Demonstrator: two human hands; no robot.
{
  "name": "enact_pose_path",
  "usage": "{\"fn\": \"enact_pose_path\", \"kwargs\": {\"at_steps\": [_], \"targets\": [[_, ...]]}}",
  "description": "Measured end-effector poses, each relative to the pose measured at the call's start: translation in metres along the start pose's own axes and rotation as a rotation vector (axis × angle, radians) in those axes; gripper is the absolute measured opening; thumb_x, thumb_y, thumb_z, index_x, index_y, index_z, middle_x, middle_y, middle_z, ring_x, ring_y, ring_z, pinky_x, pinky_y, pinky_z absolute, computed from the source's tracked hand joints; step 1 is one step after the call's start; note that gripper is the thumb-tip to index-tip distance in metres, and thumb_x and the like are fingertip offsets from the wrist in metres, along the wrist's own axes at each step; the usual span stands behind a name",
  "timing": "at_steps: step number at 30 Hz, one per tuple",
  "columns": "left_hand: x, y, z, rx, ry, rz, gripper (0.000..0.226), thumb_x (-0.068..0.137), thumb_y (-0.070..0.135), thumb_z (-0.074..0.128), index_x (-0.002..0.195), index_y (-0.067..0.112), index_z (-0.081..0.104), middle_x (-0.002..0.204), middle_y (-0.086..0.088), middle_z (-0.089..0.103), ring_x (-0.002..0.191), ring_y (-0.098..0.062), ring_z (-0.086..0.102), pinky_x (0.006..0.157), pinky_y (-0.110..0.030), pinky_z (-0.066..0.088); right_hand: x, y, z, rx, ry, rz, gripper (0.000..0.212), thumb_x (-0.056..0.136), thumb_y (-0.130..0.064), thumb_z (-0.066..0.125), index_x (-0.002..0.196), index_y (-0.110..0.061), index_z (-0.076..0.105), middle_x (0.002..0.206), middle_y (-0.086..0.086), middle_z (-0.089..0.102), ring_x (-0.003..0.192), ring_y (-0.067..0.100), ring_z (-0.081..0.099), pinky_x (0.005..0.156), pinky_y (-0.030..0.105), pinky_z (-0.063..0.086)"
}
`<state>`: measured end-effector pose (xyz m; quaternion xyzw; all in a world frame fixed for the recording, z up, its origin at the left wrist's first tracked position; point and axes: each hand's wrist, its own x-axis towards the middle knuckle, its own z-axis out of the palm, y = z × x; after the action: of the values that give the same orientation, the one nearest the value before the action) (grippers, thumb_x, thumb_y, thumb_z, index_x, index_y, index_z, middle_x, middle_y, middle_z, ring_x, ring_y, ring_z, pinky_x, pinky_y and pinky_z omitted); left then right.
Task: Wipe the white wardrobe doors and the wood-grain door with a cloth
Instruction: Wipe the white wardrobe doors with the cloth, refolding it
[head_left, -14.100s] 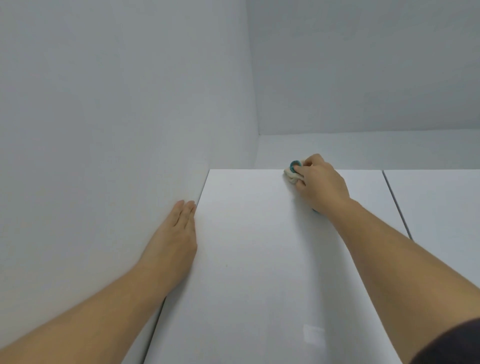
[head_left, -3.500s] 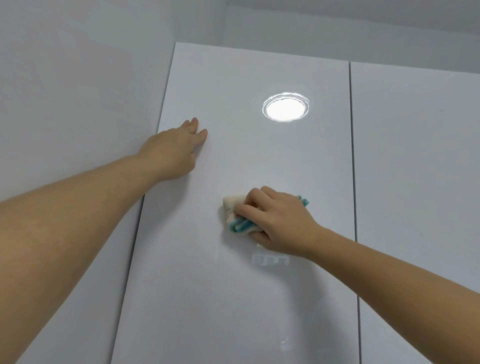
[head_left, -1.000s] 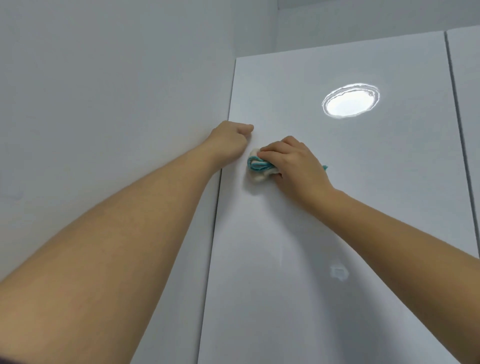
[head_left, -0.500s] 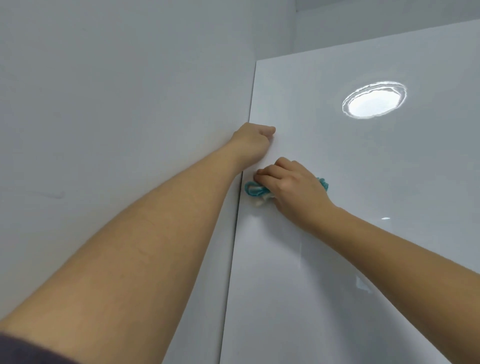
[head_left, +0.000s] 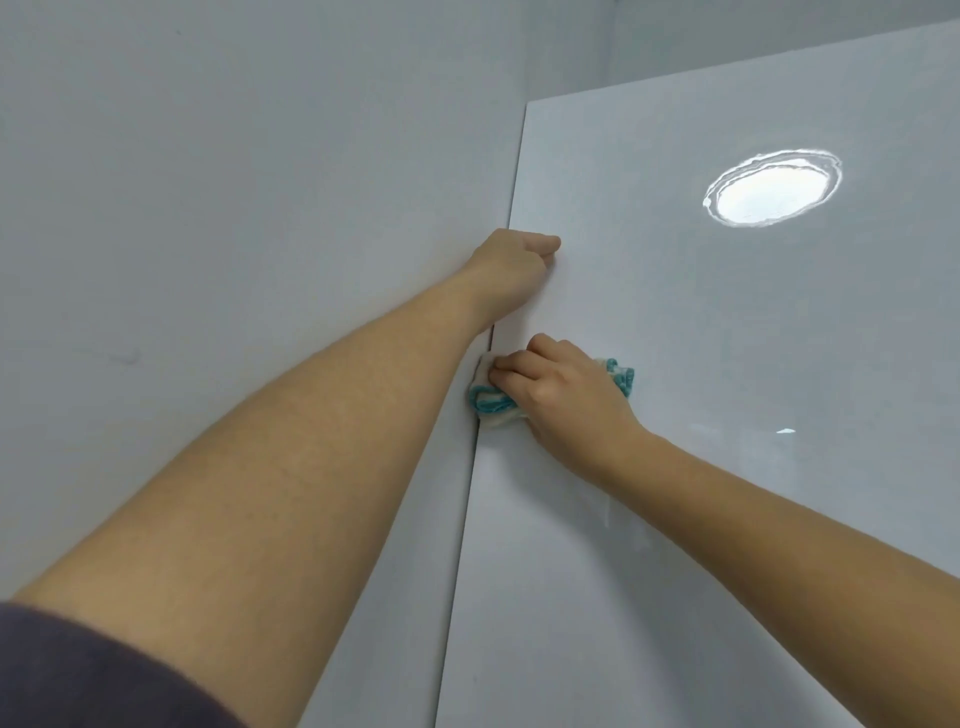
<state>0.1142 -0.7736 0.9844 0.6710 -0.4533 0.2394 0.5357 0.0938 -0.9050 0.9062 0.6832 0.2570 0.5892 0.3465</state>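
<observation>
Risk: the cloth (head_left: 491, 402) lies at the left edge of the white wardrobe door (head_left: 701, 364), centre of frame, beside the gap to the wall (head_left: 208, 208). A further leftward stroke could snag its folds in that gap. The bunched wad may also streak the glossy panel. The right hand (head_left: 563, 395) grasps the cloth with curled fingers and presses it against the door. The left hand (head_left: 511, 275), just above, is clenched on nothing visible and braced on the door edge.
</observation>
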Motion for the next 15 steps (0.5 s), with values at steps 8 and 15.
{"fn": "enact_pose_path", "kwargs": {"at_steps": [8,15], "targets": [[-0.022,-0.002,0.008,0.475,-0.107,0.133,0.061,0.094,0.005,0.035,0.151,0.022,0.027,0.162,0.005,0.011,0.146,-0.017,0.017,0.112,-0.025,0.019,-0.061,-0.055,-0.008,0.057,-0.180,-0.160,0.024,0.084,-0.009,0.049,0.093,-0.010,0.071,0.096,0.002,0.068,0.076,0.022,0.055,0.061,0.032,0.041],[-0.021,-0.009,0.012,0.683,-0.169,0.220,0.084,0.093,0.040,0.058,0.155,0.018,0.005,0.162,0.001,-0.011,0.148,-0.011,-0.006,0.117,-0.030,0.009,-0.094,-0.055,-0.032,0.069,-0.330,-0.331,0.023,0.090,-0.008,0.048,0.099,-0.016,0.068,0.101,-0.003,0.065,0.083,0.020,0.058,0.068,0.032,0.046]]}}
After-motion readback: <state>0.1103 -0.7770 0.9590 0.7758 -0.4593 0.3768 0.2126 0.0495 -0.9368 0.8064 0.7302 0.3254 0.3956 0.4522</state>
